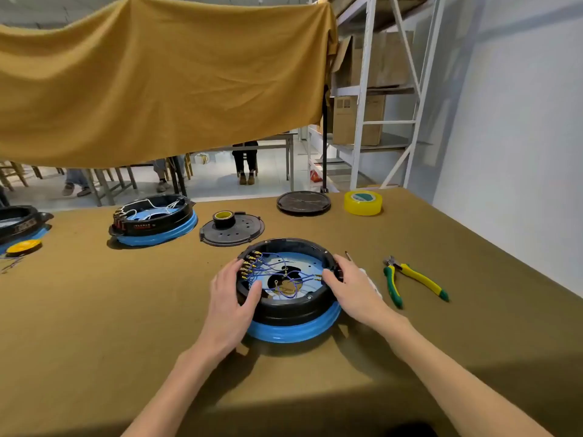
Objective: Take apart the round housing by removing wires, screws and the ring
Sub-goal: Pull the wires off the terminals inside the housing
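Observation:
The round housing (290,313) stands in front of me on the olive table: a black ring on a blue base, open on top. Blue wires (277,274) with brass terminals run across its pale blue floor. My left hand (235,298) grips the left rim, thumb hooked over the inner edge. My right hand (347,285) holds the right rim, fingers curled over the black ring.
Yellow-green pliers (410,279) and a thin screwdriver tip (348,256) lie right of the housing. Behind it lie a black cover with a tape roll (232,230), a second black lid (303,202), yellow tape (362,202) and another housing (154,220). At the far left stands a third housing (19,223).

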`<action>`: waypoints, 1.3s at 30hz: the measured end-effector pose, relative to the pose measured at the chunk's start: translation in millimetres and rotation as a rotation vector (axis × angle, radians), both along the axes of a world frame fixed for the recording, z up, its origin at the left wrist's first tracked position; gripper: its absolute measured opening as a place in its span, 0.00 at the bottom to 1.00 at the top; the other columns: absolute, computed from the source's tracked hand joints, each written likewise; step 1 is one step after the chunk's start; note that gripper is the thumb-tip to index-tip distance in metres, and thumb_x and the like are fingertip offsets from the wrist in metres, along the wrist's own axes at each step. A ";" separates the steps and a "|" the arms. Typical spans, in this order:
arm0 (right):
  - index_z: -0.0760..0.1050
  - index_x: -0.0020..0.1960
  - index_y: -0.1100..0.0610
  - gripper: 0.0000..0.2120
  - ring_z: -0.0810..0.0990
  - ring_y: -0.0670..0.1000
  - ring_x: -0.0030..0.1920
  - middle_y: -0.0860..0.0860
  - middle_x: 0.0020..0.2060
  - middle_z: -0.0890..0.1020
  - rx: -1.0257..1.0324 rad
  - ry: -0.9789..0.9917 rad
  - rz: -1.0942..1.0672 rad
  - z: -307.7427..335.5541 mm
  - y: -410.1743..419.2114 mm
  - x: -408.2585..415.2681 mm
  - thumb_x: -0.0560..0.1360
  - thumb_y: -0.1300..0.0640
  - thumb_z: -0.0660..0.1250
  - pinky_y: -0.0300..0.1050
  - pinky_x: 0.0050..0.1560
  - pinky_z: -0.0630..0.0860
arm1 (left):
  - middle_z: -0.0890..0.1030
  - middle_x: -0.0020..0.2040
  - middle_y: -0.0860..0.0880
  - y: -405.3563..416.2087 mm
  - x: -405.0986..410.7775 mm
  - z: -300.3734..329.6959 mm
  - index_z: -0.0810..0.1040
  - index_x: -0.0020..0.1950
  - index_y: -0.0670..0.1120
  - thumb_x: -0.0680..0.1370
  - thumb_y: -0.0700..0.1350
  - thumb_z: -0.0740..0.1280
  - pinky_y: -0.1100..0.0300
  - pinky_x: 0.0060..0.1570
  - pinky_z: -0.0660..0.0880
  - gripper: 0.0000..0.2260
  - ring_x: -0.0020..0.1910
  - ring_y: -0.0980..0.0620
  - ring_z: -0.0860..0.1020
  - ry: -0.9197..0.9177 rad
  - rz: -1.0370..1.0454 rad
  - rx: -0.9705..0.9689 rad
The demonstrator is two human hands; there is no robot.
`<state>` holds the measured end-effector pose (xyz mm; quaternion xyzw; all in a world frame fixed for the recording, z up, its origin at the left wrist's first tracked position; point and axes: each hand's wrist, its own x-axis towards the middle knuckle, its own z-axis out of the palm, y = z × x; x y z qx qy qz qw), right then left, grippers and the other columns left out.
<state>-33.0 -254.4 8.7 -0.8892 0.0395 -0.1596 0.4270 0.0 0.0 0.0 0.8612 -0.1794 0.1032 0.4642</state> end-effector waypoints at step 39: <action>0.76 0.68 0.56 0.20 0.81 0.46 0.52 0.49 0.54 0.83 -0.284 0.163 0.269 37.8 63.1 100.9 0.81 0.47 0.66 0.42 0.53 0.78 | 0.73 0.72 0.54 -1.4 72.4 -21.5 0.68 0.78 0.51 0.85 0.56 0.58 0.56 0.70 0.70 0.22 0.69 0.58 0.72 0.141 -0.078 -0.207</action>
